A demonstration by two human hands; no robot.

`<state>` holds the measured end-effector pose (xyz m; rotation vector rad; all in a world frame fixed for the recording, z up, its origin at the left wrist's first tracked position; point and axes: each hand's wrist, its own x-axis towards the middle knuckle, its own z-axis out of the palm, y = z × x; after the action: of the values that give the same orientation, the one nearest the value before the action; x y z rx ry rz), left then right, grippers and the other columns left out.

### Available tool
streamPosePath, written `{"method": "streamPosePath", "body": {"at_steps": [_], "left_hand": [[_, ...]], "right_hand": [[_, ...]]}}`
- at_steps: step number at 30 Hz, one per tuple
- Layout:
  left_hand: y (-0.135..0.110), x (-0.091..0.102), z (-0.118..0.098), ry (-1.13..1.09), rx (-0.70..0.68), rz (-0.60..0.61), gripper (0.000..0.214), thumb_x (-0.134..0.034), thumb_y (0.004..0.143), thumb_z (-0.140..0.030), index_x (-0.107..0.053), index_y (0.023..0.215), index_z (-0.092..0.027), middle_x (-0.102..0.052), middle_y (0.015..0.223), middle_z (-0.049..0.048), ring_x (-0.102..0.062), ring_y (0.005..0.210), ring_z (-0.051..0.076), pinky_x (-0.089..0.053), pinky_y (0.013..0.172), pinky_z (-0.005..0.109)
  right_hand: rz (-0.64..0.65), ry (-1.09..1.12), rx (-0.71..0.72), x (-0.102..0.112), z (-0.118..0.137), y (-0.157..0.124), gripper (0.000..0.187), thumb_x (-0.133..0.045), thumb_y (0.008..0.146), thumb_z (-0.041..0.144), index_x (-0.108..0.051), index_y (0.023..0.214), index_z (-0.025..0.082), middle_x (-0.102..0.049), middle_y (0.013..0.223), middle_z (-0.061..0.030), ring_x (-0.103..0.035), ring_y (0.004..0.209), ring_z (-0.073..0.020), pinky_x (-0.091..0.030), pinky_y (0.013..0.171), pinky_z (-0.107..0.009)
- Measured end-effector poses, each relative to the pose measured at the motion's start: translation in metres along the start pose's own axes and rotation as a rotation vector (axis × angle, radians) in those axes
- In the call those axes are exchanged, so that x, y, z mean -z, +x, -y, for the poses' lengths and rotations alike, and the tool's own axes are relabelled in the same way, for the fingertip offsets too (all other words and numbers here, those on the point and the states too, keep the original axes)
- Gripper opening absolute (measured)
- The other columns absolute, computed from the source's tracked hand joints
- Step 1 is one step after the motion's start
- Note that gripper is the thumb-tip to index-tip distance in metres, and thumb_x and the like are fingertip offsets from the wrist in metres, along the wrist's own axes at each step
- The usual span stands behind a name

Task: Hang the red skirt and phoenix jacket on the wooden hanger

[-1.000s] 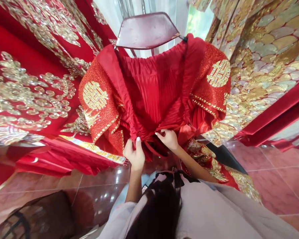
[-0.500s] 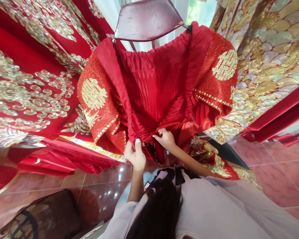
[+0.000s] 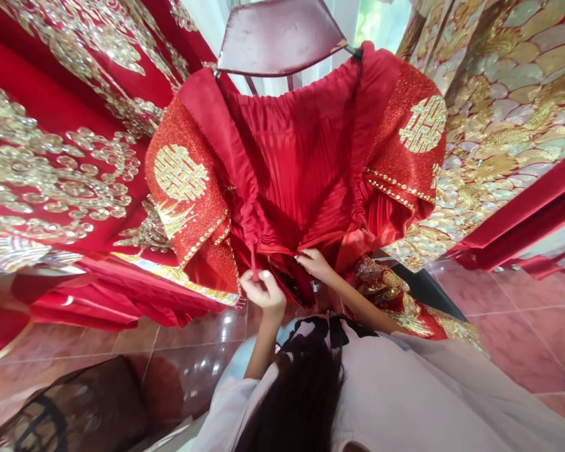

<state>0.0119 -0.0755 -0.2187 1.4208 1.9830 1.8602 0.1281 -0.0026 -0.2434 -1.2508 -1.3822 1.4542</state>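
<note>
A red costume top with a pleated middle and glittery short sleeves hangs spread in front of me, its neckline at the top. Round gold emblems decorate the sleeves. My left hand pinches a thin red drawstring that runs down from the gathered left edge. Close by, my right hand is closed with its fingertips at the lower red edge of the top, gripping the fabric there. The exact spot between those fingertips is hidden.
A maroon wooden board stands behind the neckline. Red cloth with silver beading hangs at left, gold scale-patterned cloth at right. A dark brown bag rests on the tiled floor.
My left hand has moved down off the gathered edge, and the drawstring now stretches out between it and the top. My right hand has lowered slightly, still at the lower edge.
</note>
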Motion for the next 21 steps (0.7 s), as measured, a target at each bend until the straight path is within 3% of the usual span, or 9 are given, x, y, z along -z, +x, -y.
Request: {"method": "streamPosePath", "body": {"at_steps": [4, 8, 13, 21], "left_hand": [[-0.033, -0.025, 0.021, 0.178, -0.017, 0.330, 0.016, -0.051, 0.082, -0.024, -0.055, 0.094, -0.015, -0.057, 0.079, 0.0035, -0.056, 0.066, 0.013, -0.046, 0.063, 0.023], [-0.038, -0.057, 0.031, 0.476, 0.004, 0.663, 0.024, -0.050, 0.080, -0.012, -0.060, 0.101, -0.012, -0.061, 0.101, 0.0121, -0.060, 0.092, 0.020, -0.050, 0.076, 0.028], [-0.029, -0.081, 0.033, 0.572, 0.000, 0.783, 0.019, -0.048, 0.084, -0.011, -0.066, 0.086, -0.011, -0.064, 0.092, 0.0130, -0.062, 0.092, 0.022, -0.049, 0.077, 0.027], [-0.043, -0.088, 0.033, 0.676, 0.064, 0.798, 0.030, -0.035, 0.093, -0.012, -0.062, 0.106, -0.010, -0.065, 0.100, 0.0133, -0.063, 0.096, 0.019, -0.049, 0.077, 0.025]], "right_hand": [[0.105, 0.197, -0.113, 0.007, 0.002, -0.013, 0.033, -0.059, 0.065, 0.045, -0.053, 0.061, 0.012, -0.039, 0.046, 0.0048, -0.027, 0.041, -0.0028, -0.018, 0.044, -0.018], [0.121, 0.344, -0.183, 0.010, 0.006, -0.027, 0.037, -0.067, 0.056, 0.046, -0.052, 0.057, 0.012, -0.032, 0.042, 0.0071, -0.022, 0.038, -0.0011, -0.012, 0.042, -0.018], [0.017, 0.476, -0.225, 0.011, 0.006, -0.028, 0.037, -0.067, 0.053, 0.043, -0.042, 0.051, 0.015, -0.029, 0.041, 0.0080, -0.019, 0.036, 0.0000, -0.009, 0.040, -0.018], [-0.010, 0.530, -0.179, 0.033, 0.042, -0.022, 0.024, -0.067, 0.053, 0.033, -0.054, 0.050, 0.012, -0.027, 0.040, 0.0075, -0.018, 0.037, 0.0002, -0.008, 0.041, -0.019]]}}
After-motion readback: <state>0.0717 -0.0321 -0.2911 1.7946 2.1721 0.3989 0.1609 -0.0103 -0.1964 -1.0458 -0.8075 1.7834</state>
